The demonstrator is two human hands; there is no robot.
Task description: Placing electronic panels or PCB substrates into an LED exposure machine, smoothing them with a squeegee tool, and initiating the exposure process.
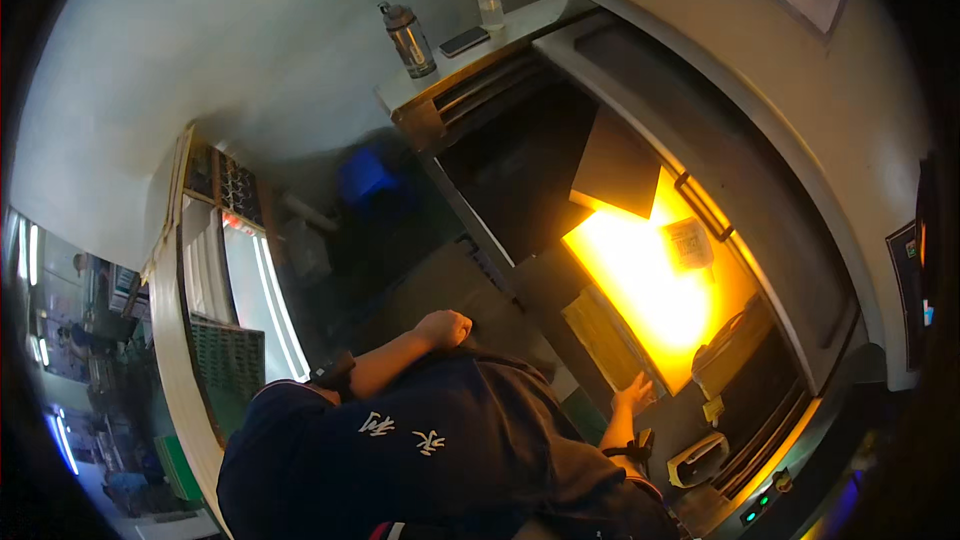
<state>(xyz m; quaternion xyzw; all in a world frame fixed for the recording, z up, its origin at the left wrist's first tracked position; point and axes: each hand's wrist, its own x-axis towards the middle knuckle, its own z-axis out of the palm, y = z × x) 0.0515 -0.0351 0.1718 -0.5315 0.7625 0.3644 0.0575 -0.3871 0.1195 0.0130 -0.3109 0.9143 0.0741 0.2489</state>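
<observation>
My left hand [445,328] is curled into a loose fist in front of my body, away from the bench, and nothing shows sticking out of it. My right hand [634,396] has its fingers stretched apart beside the near corner of a brightly lit yellow panel [640,290]. It is close to the end of a flat yellowish board [606,342] along the panel's near edge; whether it touches the board I cannot tell. A dark flat sheet [617,162] lies across the panel's far end. A small printed label or card [687,243] lies on the glowing surface.
A dark lidded bottle [408,42], a phone [465,41] and a white squeeze bottle [489,5] stand on the far ledge. A grey hood frame [740,120] borders the right side. A cloth-like bundle [735,352] sits by the panel. Leftward is a wood-framed opening [172,310] with a green crate [228,355].
</observation>
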